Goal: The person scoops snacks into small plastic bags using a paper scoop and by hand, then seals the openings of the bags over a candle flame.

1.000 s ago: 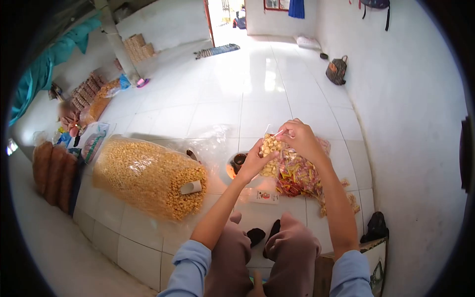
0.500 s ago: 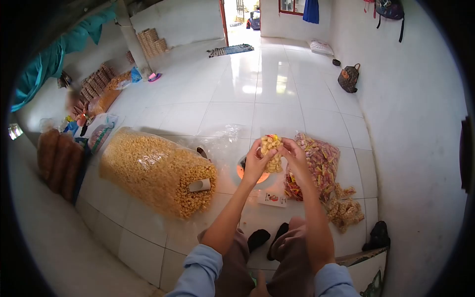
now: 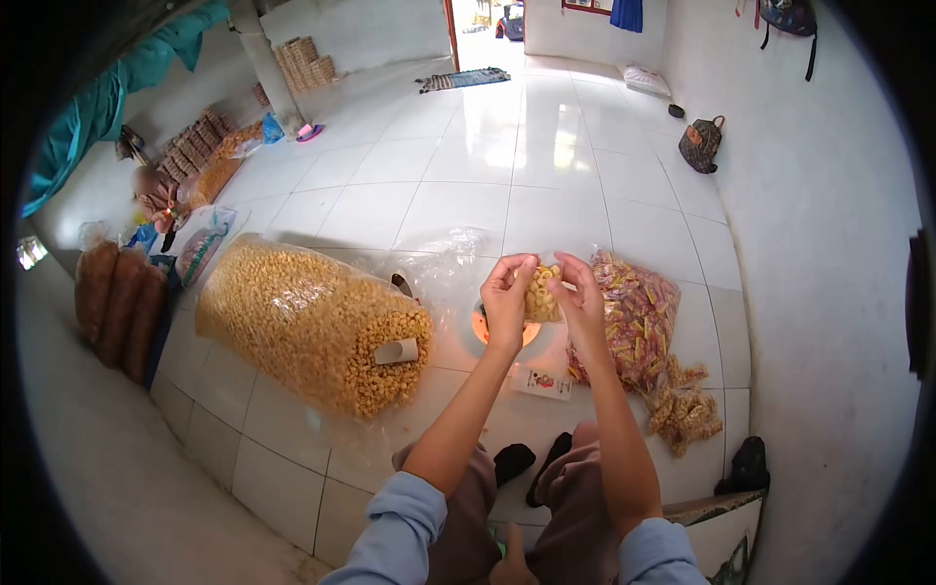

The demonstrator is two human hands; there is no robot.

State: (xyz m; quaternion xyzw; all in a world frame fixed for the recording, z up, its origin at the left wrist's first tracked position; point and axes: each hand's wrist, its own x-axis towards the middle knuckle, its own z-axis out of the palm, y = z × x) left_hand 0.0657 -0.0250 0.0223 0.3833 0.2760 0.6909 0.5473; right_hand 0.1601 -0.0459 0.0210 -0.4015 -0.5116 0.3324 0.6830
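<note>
Between the fingers (image 3: 505, 274) sits a snack bag (image 3: 540, 298)

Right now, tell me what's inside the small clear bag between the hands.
Pale yellow pieces show through the small clear bag. The left hand and right hand partly cover its sides, so contents there, or deeper among the pieces, are hidden.
</note>
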